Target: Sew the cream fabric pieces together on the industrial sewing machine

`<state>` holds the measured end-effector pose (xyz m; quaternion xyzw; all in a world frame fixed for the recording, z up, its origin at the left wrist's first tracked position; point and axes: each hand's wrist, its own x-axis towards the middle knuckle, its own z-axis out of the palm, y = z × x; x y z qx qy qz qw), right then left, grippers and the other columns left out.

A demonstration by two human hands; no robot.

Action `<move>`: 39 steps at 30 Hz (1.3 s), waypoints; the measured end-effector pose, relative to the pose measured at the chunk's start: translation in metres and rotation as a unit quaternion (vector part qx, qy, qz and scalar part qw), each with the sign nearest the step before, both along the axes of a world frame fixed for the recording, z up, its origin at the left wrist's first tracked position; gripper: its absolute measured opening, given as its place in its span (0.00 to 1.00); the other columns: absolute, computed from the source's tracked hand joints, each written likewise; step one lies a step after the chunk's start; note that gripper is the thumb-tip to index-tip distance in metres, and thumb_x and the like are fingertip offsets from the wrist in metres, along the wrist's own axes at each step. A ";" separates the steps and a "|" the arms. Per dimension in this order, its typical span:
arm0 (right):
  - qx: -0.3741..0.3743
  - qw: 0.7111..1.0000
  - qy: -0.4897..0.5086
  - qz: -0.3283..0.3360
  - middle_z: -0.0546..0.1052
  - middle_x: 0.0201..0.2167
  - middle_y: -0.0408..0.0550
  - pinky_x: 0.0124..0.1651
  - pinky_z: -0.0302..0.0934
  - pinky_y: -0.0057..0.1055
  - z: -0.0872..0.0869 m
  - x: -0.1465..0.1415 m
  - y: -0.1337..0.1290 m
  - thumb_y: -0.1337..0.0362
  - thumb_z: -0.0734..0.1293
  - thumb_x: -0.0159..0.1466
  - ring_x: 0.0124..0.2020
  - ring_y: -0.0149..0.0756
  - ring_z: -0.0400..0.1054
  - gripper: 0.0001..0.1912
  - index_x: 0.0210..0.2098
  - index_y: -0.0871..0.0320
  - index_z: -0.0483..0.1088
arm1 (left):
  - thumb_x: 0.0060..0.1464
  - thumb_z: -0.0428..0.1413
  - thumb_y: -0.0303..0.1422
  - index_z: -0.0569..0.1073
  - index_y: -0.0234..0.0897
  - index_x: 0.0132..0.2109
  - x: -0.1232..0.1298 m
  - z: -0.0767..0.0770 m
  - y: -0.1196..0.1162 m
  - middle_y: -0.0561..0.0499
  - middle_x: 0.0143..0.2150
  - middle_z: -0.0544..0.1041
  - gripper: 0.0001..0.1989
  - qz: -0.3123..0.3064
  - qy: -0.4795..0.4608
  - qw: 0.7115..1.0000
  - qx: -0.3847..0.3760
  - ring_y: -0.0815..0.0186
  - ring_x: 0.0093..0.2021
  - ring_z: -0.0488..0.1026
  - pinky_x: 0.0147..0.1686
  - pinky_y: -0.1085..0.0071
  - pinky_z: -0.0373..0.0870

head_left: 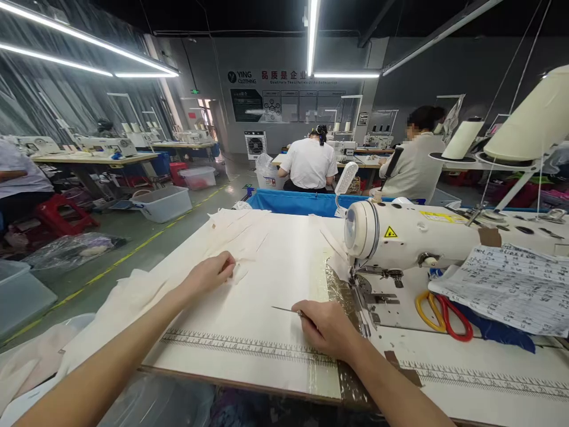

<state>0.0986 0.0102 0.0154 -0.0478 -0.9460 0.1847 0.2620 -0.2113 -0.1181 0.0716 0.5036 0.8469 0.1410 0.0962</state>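
Pale cloth (pixel 240 230) lies along the table's (pixel 267 296) left edge. My left hand (pixel 211 276), the nearer, has fingers curled at it, pinch unconfirmed. My right hand (pixel 329 329) grips a slim metal tool (pixel 283 308), tip pointing left.

Thin fabric (pixel 149 287): pale cream pieces, crumpled and overlapping, lying along the left edge of the white table (pixel 275 261) from its far left corner, with folds hanging over that edge. Loose, frayed-looking ends (pixel 242 267) lie beside the curled fingers of the left hand (pixel 213 274); whether they are gripped cannot be discerned. Pointed tool (pixel 283 309): slender, dark and metallic, held in the right hand (pixel 326 326) near the table's front edge, its tip directed toward the left edge; its rear portion is hidden by the fingers.
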 end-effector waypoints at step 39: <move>-0.608 0.774 0.087 0.157 0.72 0.24 0.39 0.15 0.42 0.19 0.115 0.053 -0.084 0.53 0.66 0.73 0.12 0.19 0.49 0.14 0.47 0.56 0.75 | 0.65 0.53 0.50 0.77 0.38 0.41 0.151 0.092 -0.039 0.47 0.36 0.82 0.20 -0.183 -0.395 0.871 0.228 0.61 0.37 0.78 0.38 0.67 0.74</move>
